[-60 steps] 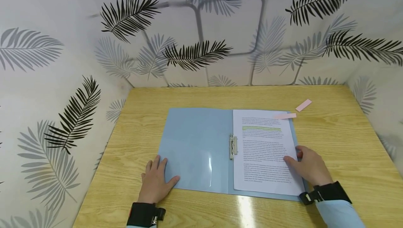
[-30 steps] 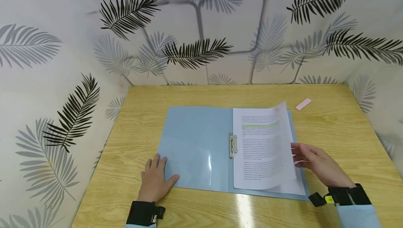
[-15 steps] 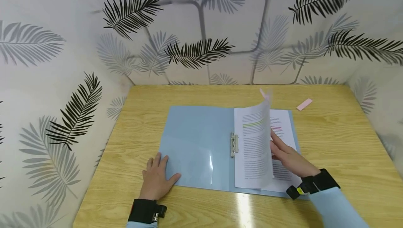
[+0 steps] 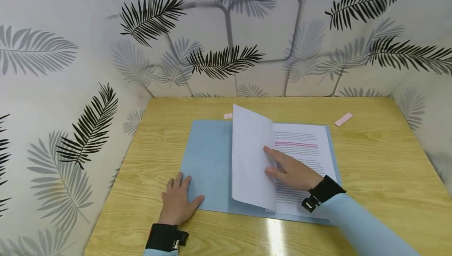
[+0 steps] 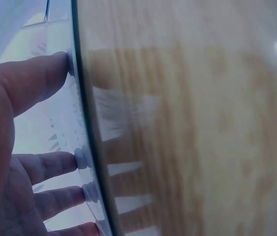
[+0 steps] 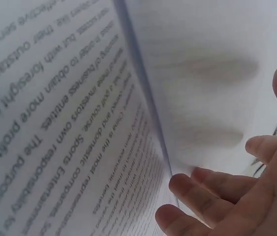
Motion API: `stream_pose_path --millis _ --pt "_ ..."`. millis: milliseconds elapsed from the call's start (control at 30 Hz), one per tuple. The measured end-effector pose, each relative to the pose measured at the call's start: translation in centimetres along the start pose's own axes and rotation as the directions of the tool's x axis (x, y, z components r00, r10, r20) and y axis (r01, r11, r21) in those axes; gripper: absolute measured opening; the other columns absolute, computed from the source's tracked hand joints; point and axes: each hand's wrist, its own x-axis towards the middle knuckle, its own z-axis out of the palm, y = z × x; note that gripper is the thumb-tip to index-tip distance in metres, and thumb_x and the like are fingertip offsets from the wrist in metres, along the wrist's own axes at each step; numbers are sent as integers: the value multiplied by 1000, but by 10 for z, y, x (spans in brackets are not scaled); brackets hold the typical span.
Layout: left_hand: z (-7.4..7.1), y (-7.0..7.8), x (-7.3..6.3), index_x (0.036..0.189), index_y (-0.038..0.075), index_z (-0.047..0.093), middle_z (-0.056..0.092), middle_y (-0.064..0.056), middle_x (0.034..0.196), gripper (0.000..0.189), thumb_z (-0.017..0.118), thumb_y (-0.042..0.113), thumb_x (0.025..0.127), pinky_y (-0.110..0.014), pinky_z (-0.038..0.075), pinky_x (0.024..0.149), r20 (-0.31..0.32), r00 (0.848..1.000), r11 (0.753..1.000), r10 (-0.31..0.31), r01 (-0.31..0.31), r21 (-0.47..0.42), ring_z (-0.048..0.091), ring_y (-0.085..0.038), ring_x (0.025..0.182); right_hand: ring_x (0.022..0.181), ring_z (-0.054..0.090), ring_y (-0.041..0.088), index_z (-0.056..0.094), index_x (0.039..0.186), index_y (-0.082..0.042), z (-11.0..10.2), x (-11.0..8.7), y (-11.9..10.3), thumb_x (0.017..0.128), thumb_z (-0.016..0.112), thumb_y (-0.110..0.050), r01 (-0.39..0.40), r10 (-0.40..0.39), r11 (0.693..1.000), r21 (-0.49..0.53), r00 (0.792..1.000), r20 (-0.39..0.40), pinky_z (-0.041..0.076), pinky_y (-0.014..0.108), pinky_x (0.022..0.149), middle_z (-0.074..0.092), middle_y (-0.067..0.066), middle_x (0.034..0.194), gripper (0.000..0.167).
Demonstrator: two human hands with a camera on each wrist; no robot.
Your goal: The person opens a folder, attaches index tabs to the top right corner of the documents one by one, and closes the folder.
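A white sheet (image 4: 250, 161) is raised at a tilt above the left cover of an open blue folder (image 4: 210, 161), its blank face turned toward the right hand (image 4: 294, 170). That hand's fingers are held apart, clamped on nothing, close to the sheet; whether it is touched cannot be told. Below, a printed page (image 4: 300, 136) is marked with a pink line. The folder's lower left corner is flanked by the spread thumb and fingers of the left hand (image 4: 177, 204). Farther out, a pink strip (image 4: 343, 119) is borne by the wooden table (image 4: 385, 158)
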Motion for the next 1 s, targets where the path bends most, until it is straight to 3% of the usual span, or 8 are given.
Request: stream_pose_path --millis 167,433,633,833,933,1000 --pt "1 -1 1 139 2 48 31 -26 149 70 68 43 86 -80 28 86 -17 1000 1000 11 -11 13 27 -52 133 142 18 42 28 153 -26 12 13 1 93 50 -56 -43 43 989 -140 999 -6 23 58 109 13 21 158 70" --pt "2 -1 2 140 2 47 31 -26 149 65 65 41 90 -78 28 87 -13 1000 1000 8 -8 5 27 -53 133 141 18 45 42 147 -20 22 26 3 96 53 -47 -40 34 964 -262 999 -28 23 55 110 9 27 157 59" --pt "3 1 2 138 1 49 33 -27 147 67 64 44 90 -79 28 86 -43 999 1000 14 -14 6 27 -54 132 140 21 45 47 144 -18 27 29 -1 96 54 -46 -32 16 954 -299 998 -54 23 56 110 15 26 156 56" --pt "0 4 4 139 1 47 29 -29 149 66 63 44 91 -80 28 85 -27 999 1000 -18 17 -23 25 -54 133 140 22 44 49 143 -18 30 30 0 95 56 -46 -43 25 945 -324 998 -59 24 56 110 17 25 155 56" --pt "-4 13 4 141 2 44 23 -29 151 68 64 43 90 -80 25 88 -51 998 1000 -23 22 -18 18 -52 137 141 21 43 49 142 -19 30 29 -1 94 56 -47 -52 35 948 -315 998 -59 23 55 110 17 24 156 56" --pt "-7 23 5 142 2 43 22 -29 152 69 65 42 89 -79 22 91 -82 997 1000 9 -10 -13 15 -51 139 141 20 42 50 142 -19 29 28 -1 94 56 -47 -53 36 950 -308 997 -62 23 54 111 17 23 156 56"
